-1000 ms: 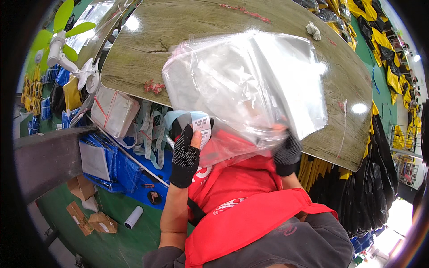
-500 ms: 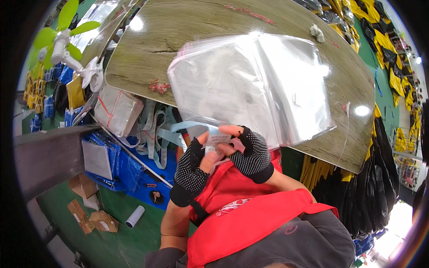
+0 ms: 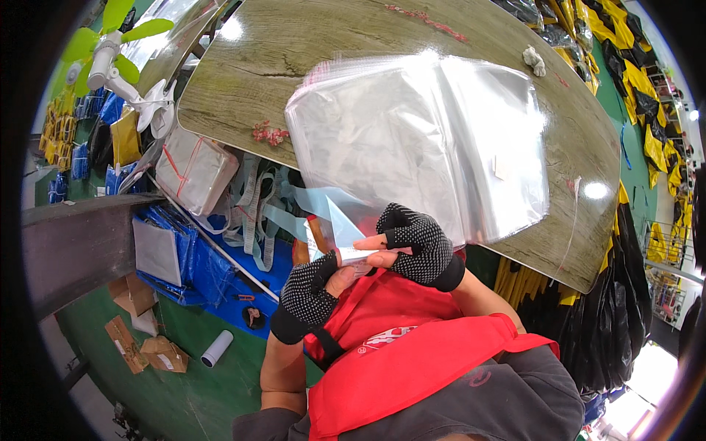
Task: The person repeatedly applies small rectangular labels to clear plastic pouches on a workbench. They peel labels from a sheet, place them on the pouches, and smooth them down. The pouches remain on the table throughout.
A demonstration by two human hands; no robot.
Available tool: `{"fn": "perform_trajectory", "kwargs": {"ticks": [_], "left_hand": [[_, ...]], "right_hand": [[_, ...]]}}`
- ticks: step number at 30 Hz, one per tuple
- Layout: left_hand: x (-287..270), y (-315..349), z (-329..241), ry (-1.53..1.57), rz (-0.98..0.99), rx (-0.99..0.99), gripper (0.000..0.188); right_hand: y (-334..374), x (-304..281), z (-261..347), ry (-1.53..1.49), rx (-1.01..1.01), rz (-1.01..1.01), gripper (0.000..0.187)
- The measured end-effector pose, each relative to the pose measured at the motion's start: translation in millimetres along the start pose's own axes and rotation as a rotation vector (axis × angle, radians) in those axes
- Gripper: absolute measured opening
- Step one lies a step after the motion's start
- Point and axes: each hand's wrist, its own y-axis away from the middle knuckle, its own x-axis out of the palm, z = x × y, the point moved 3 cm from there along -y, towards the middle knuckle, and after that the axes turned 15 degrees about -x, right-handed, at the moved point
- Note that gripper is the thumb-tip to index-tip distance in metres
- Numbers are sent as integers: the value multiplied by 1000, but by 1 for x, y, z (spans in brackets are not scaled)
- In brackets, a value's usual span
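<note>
Now, nearest the viewer, a red apron (image 3: 390,298) covered the wearer's front, and two hands in fingerless, white-dotted black gloves met just above it. The left hand (image 3: 303,298) was curled, thumb and bent fingers closed on the left end of a small white label (image 3: 354,255). The right hand (image 3: 421,246) pinched the label's other end between thumb and forefinger. From there a pale blue strip (image 3: 344,226) rose in a fold and trailed leftward; overlap and glare made it hard to say whether label and strip were joined.

A second earlier, the right hand had been a blur at the near edge of the clear bags, well apart from the left. Since then it had crossed over to meet the left hand, and the lifted plastic had settled flat. In judgement, the work had passed from handling the bags to handling the label, with both hands needed for it.

Just beyond the hands, the clear bags (image 3: 375,132) lay in a shiny, overlapping stack on a wood-patterned table (image 3: 243,88). On the stack's right part sat a small pale rectangle (image 3: 501,167), absent a second before; it was perhaps another label.

Left of the table's near edge hung looped ribbons (image 3: 254,206), beside a tied bundle (image 3: 197,173) of clear plastic. Farther off stood a green-bladed fan (image 3: 109,62) at upper left, and black and yellow sheeting (image 3: 614,301) draped along the right.
</note>
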Motion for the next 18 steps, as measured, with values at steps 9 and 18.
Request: {"fn": "perform_trajectory", "kwargs": {"ticks": [9,18], "left_hand": [[-3,3,-1,-121,-112,171,29],[6,12,-4,-309,-84,175,21]], "right_hand": [[-2,3,-5,223,-160,34,29],[11,1,-4,23,10,163,22]]}}
